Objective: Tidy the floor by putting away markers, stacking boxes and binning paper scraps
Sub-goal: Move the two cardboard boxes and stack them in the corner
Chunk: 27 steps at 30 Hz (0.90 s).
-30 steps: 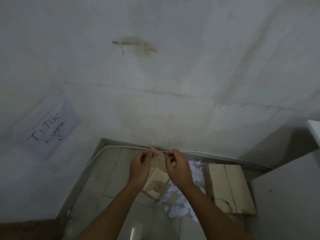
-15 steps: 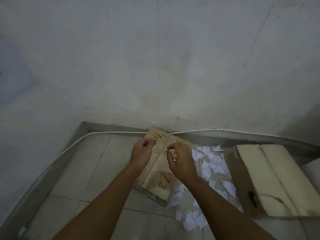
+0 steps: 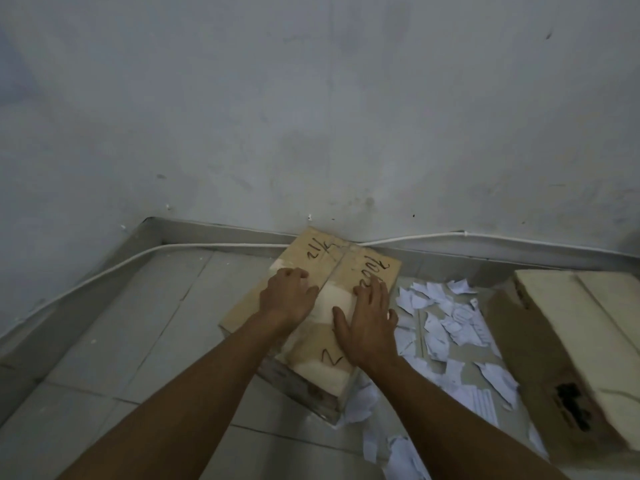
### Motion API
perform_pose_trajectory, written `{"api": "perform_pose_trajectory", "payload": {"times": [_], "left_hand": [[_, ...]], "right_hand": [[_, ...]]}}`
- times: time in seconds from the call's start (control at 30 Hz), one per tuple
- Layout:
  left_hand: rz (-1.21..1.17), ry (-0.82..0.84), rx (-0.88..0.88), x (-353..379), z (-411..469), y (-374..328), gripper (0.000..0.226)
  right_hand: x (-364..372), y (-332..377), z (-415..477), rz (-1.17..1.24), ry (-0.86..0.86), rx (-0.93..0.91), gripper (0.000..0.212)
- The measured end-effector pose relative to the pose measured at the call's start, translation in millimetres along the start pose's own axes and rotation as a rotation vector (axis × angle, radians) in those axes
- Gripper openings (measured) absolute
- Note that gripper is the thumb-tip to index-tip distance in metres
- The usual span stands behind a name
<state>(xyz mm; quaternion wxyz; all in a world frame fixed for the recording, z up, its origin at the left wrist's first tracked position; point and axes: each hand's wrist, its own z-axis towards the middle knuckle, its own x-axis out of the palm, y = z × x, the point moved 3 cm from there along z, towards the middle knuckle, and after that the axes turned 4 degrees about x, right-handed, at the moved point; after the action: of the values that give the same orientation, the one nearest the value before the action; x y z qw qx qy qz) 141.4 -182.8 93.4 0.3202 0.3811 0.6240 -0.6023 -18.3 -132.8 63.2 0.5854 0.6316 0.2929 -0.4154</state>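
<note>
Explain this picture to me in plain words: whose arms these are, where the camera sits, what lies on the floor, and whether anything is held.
There is no machine here. A person wears a camera on the head, looking down along their own bare arms. The left hand and right hand lie flat on the closed flaps of a cardboard box with handwriting, pressing rather than gripping. It stands on a tiled floor by the wall. To its right lie white paper scraps and a second cardboard box. A white cable runs along the skirting.
</note>
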Motion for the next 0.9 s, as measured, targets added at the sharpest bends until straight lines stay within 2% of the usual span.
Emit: {"api": "perform_pose_trajectory", "payload": {"times": [0.1, 0.17, 0.27, 0.37, 0.53, 0.73, 0.9], "left_hand": [[0.199, 0.0, 0.096, 10.0, -2.5, 14.8, 0.055], [0.264, -0.051, 0.093, 10.9, -1.7, 26.3, 0.062], [0.29, -0.099, -0.07, 11.6, 2.9, 43.4, 0.082], [0.212, -0.135, -0.217, 12.8, 4.7, 54.1, 0.094], [0.162, -0.201, -0.3, 15.3, 6.7, 53.8, 0.087], [0.087, -0.231, -0.339, 1.8, -2.1, 53.9, 0.08], [0.07, -0.302, -0.377, -39.4, -21.1, 71.5, 0.082]], "right_hand": [[3.9, -0.7, -0.1, 0.093, -0.011, 0.047, 0.06], [4.5, 0.9, -2.6, 0.133, -0.033, 0.061, 0.062], [2.6, -2.8, -6.1, 0.229, -0.055, 0.141, 0.073], [3.6, -3.9, -9.3, 0.456, 0.027, 0.244, 0.082], [-0.9, 1.6, -8.8, 0.638, 0.056, 0.265, 0.085], [-18.0, 20.4, -2.7, 0.574, 0.003, 0.207, 0.083], [-22.8, 60.7, -8.3, 0.579, 0.043, 0.124, 0.084]]}}
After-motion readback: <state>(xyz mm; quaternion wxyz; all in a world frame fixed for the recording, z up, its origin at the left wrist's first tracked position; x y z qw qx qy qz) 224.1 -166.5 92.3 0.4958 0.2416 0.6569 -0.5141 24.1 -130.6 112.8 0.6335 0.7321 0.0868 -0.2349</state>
